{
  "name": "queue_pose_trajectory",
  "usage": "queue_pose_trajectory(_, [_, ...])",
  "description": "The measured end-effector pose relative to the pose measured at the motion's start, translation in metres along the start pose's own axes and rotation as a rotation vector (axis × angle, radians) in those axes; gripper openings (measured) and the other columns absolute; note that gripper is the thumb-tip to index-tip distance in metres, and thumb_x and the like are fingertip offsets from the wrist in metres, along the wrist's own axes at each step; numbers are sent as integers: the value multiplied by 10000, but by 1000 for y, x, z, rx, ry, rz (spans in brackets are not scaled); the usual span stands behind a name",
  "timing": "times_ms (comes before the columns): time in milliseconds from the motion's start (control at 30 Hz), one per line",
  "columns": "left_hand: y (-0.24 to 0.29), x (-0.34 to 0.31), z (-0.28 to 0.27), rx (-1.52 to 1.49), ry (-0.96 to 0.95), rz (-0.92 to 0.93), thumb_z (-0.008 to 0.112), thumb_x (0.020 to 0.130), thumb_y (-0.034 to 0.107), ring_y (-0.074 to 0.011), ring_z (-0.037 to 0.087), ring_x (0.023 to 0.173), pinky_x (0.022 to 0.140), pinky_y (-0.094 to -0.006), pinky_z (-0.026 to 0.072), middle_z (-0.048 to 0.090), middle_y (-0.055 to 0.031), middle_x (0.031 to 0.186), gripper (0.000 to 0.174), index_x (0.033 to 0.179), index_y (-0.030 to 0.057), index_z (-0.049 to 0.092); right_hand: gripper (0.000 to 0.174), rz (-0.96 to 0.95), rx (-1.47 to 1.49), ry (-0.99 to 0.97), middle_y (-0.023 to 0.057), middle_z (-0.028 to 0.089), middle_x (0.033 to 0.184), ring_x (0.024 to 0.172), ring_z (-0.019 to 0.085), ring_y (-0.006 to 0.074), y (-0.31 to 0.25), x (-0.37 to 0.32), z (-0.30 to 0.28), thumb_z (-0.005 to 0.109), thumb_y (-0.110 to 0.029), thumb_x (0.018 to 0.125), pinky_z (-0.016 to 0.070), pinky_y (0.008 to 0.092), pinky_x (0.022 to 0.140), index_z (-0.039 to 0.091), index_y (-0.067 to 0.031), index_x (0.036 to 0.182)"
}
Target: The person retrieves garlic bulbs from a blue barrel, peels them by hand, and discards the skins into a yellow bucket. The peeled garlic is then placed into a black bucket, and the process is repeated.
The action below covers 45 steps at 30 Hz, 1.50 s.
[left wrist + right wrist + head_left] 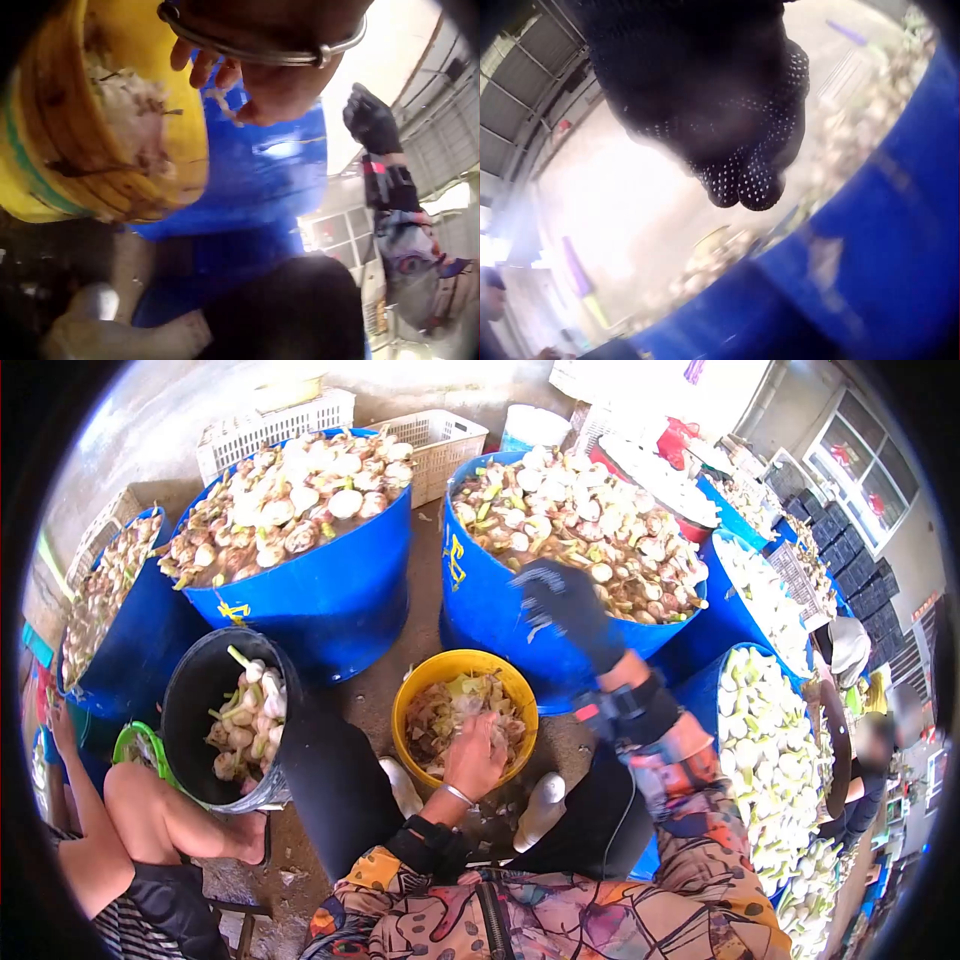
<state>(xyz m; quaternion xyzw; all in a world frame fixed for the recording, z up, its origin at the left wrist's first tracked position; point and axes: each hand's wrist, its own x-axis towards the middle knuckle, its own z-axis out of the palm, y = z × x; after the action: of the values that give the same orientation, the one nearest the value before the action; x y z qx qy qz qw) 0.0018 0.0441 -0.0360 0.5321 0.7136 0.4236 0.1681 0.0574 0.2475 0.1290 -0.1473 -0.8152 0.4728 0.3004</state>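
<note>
My bare left hand [476,758], with a metal bangle at the wrist, hangs over the yellow bucket [402,705], its fingers pointing down and apart. Papery garlic peel [440,722] lines that bucket. A pale shred of peel [222,105] shows by the thumb and fingertips in the left wrist view. In a black glove with white dots, my right hand [568,610] is raised at the near rim of a blue tub [500,625] heaped with garlic bulbs [560,520]. Its gloved fingertips [759,196] are close together and bent; I cannot tell whether they hold anything.
A black bucket [182,705] of trimmed garlic bulbs [250,725] stands by my left leg. Another full blue tub [330,605] is at the back left. More tubs of pale garlic [765,760] line the right. A seated person's leg [180,815] is at the left.
</note>
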Motion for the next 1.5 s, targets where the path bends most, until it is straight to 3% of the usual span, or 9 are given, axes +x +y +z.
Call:
queue_pose_trajectory(67, [-8, 11, 8, 170, 43, 89, 593, 758, 191, -391, 568, 908, 776, -456, 457, 502, -199, 1139, 481, 1208, 82, 464, 171, 38, -227, 94, 50, 643, 726, 631, 602, 94, 26, 4, -72, 547, -84, 847, 491, 258, 558, 625, -22, 987])
queue_pose_trajectory(200, [-8, 0, 22, 530, -480, -89, 584, 803, 364, -365, 583, 875, 769, -477, 438, 517, -181, 1080, 538, 1236, 75, 451, 265, 143, -773, 42, 92, 664, 818, 713, 626, 153, 58, -9, -153, 625, -154, 802, 492, 292, 659, 622, -37, 1039])
queue_pose_trajectory(300, [10, -1, 13, 526, -329, 28, 574, 791, 433, -351, 597, 861, 784, -484, 435, 528, -162, 1059, 589, 1250, 83, 454, 358, 221, -976, -87, 120, 661, 911, 858, 627, 312, 68, -19, -163, 632, -333, 758, 488, 394, 768, 628, -116, 1043])
queue_pose_trajectory(500, [-17, -37, 49, 505, -391, 159, 593, 776, 321, -306, 628, 798, 719, -443, 475, 612, -127, 923, 316, 993, 92, 600, 518, 251, -1245, -376, 160, 626, 1047, 962, 601, 330, 107, -3, -151, 604, -483, 749, 470, 410, 823, 605, -108, 1107])
queue_pose_trajectory(1000, [16, -41, 122, 380, -643, 164, 574, 731, 172, -284, 640, 789, 641, -417, 494, 643, -120, 862, 142, 825, 75, 616, 282, 188, -648, -268, 137, 662, 873, 786, 636, 264, 139, -8, -174, 644, -264, 744, 492, 361, 728, 652, -76, 955])
queue_pose_trajectory(1167, [47, -21, 71, 327, -834, 92, 564, 807, 282, -345, 620, 867, 707, -457, 477, 608, -168, 1057, 446, 1186, 74, 456, 210, 50, -509, 36, 102, 665, 838, 741, 627, 192, 124, -9, -171, 626, -172, 755, 486, 319, 695, 657, -50, 923])
queue_pose_trajectory(1333, [45, 0, 30, 353, -496, 115, 551, 818, 236, -304, 624, 848, 692, -411, 492, 611, -163, 1037, 339, 1109, 66, 513, 161, 115, -108, 280, 62, 639, 775, 666, 601, 114, 60, -4, -150, 596, -115, 818, 502, 266, 617, 639, -10, 931])
queue_pose_trajectory(1400, [45, 7, 11, 368, -378, 19, 563, 831, 199, -248, 638, 817, 660, -374, 504, 630, -130, 985, 292, 1087, 62, 528, 155, -138, -277, 169, 44, 620, 749, 640, 584, 93, 33, -10, -132, 593, -122, 838, 500, 248, 580, 629, -2, 928])
queue_pose_trajectory(1500, [11, -4, 23, -366, -110, 35, 595, 841, 141, -158, 616, 796, 600, -318, 518, 610, -75, 951, 356, 1170, 79, 472, 164, 55, -104, 54, 46, 615, 737, 629, 578, 93, -2, -38, -71, 578, -155, 848, 483, 262, 579, 625, -8, 905])
